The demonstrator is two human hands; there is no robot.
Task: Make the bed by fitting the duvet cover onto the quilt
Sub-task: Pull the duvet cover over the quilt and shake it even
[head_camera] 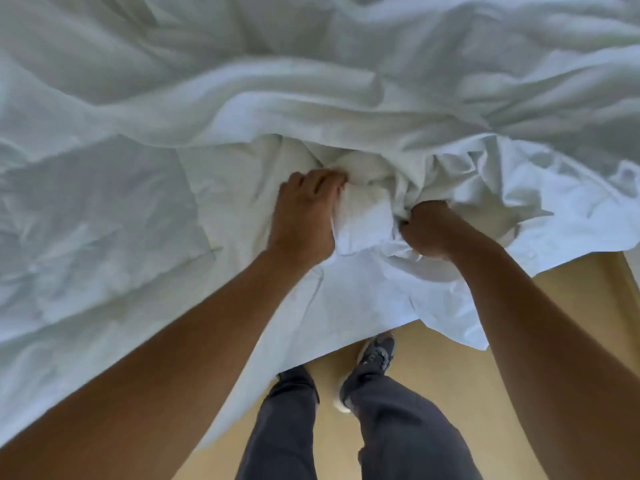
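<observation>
Nearest, dark trousers (381,427) and a grey shoe (375,355) are seen on the tan floor (571,271). Beyond them, a bunched fold of the white duvet cover (363,230) is clamped in the fisted right hand (427,230), while the left hand (304,216) is laid on it, fingers curled into the cloth. Farther off, rumpled white bedding (311,81), cover and quilt indistinguishable, is spread across the whole view.

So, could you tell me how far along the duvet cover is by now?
Early to midway, I would judge. Done: white bedding lies spread over the bed, though rumpled. In hand: the left hand presses into a bunched wad at the near edge, and the right hand grips gathered fabric beside it. Left: the near edge hangs loose and creased; cover and quilt cannot be told apart.
</observation>
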